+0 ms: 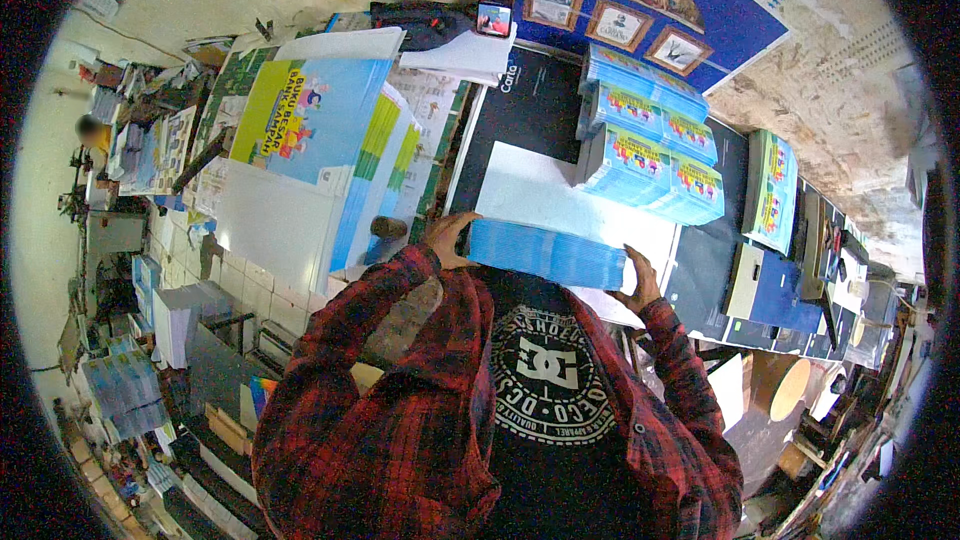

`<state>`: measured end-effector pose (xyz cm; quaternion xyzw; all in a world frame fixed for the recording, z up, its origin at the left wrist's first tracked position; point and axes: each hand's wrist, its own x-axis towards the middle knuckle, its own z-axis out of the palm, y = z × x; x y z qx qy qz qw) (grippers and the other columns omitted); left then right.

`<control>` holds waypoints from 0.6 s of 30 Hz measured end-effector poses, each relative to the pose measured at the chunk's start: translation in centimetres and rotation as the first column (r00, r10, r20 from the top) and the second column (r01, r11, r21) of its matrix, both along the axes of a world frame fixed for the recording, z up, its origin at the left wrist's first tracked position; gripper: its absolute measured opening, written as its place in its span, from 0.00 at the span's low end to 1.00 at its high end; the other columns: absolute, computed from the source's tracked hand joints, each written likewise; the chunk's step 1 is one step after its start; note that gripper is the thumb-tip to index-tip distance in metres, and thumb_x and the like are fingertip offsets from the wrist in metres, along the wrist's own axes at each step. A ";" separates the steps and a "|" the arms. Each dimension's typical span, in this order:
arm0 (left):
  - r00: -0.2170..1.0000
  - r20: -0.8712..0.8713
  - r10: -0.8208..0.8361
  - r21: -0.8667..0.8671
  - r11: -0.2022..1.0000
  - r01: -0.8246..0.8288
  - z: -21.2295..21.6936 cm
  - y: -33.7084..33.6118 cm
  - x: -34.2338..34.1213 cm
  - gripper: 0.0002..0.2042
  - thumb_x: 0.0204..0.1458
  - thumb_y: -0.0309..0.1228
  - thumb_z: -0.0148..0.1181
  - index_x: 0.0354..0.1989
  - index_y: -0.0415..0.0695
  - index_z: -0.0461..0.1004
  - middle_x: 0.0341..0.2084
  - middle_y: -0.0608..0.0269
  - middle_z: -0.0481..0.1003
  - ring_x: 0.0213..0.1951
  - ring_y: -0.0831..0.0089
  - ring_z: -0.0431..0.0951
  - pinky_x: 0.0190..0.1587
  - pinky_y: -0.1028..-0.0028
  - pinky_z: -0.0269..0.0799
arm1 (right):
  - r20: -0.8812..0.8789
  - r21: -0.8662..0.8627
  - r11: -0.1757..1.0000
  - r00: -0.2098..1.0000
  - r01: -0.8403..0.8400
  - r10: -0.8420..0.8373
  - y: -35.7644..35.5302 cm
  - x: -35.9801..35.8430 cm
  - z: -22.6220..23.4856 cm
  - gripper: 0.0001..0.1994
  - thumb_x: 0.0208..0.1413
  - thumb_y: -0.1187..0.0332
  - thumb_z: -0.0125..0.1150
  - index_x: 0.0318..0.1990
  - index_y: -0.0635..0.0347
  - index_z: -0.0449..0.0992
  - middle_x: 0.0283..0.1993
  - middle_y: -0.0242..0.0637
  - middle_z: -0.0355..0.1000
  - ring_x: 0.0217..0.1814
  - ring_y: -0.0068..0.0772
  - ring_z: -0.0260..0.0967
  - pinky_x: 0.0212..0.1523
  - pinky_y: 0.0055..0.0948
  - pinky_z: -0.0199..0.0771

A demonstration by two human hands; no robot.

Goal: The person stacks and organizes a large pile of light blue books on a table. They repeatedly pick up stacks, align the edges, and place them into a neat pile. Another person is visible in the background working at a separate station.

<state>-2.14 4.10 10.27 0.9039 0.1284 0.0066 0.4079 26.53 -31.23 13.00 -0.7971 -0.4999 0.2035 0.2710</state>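
Note:
A thick stack of blue booklets (pixel 548 252) stands on edge at the front of the table, close to my chest. My left hand (pixel 450 242) closes on its left end and my right hand (pixel 641 282) on its right end, so the stack is pressed between them. Under and behind it lies a white sheet (pixel 530 187) on the black table top (pixel 535 110). Beyond, to the right, several piles of booklets with yellow and blue covers (pixel 640 162) stand close together. The booklets' lower edges and some fingertips are hidden.
At left, large printed cover sheets (pixel 305 120) lie in a fanned pile beside a brown cylinder (pixel 388 228). A phone (pixel 496 2) leans at the back against a blue wall panel (pixel 740 10). Another booklet pile (pixel 771 190) and a blue board (pixel 780 290) are at right.

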 end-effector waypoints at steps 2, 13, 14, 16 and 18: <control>0.993 0.114 0.011 0.010 1.000 -0.013 0.3 0.2 0.5 0.39 0.33 0.40 0.73 0.58 0.50 0.61 0.54 0.51 0.67 0.56 0.52 0.66 0.58 0.59 0.61 | 0.101 -0.036 0.999 0.994 -0.024 0.028 0.1 0.4 -0.4 0.40 0.33 0.64 0.76 0.57 0.61 0.62 0.57 0.51 0.65 0.60 0.52 0.61 0.57 0.43 0.64; 0.981 0.009 0.195 -0.204 0.960 -0.189 -0.4 -0.4 0.0 0.38 0.37 0.39 0.72 0.60 0.47 0.62 0.57 0.56 0.66 0.59 0.59 0.65 0.62 0.61 0.58 | -0.263 0.042 0.986 0.954 0.159 -0.142 0.3 -0.5 -1.9 0.42 0.38 0.65 0.74 0.62 0.61 0.57 0.61 0.47 0.61 0.66 0.44 0.56 0.65 0.38 0.53; 0.974 0.036 0.225 -0.228 0.951 -0.211 -1.3 -0.7 -0.1 0.40 0.37 0.40 0.72 0.61 0.47 0.60 0.58 0.56 0.64 0.61 0.59 0.63 0.63 0.61 0.56 | -0.343 0.029 0.981 0.924 0.190 -0.168 0.6 -0.8 -2.6 0.44 0.38 0.66 0.74 0.64 0.61 0.55 0.63 0.47 0.59 0.67 0.43 0.54 0.67 0.37 0.52; 0.982 0.080 0.174 -0.158 0.974 -0.159 -1.9 -0.9 0.0 0.47 0.37 0.39 0.72 0.66 0.48 0.48 0.60 0.52 0.61 0.60 0.57 0.63 0.61 0.62 0.59 | -0.397 0.041 0.988 0.909 0.151 -0.123 0.9 -0.6 -3.3 0.51 0.37 0.68 0.75 0.68 0.58 0.45 0.67 0.47 0.52 0.69 0.39 0.51 0.67 0.36 0.51; 0.968 0.177 0.177 -0.131 0.979 -0.156 -2.7 -1.8 0.3 0.53 0.38 0.37 0.71 0.69 0.47 0.37 0.62 0.48 0.58 0.60 0.56 0.63 0.60 0.62 0.60 | -0.279 0.112 0.992 0.960 0.059 -0.026 1.0 -0.8 -3.7 0.54 0.38 0.68 0.75 0.69 0.57 0.39 0.68 0.49 0.51 0.69 0.40 0.52 0.65 0.36 0.55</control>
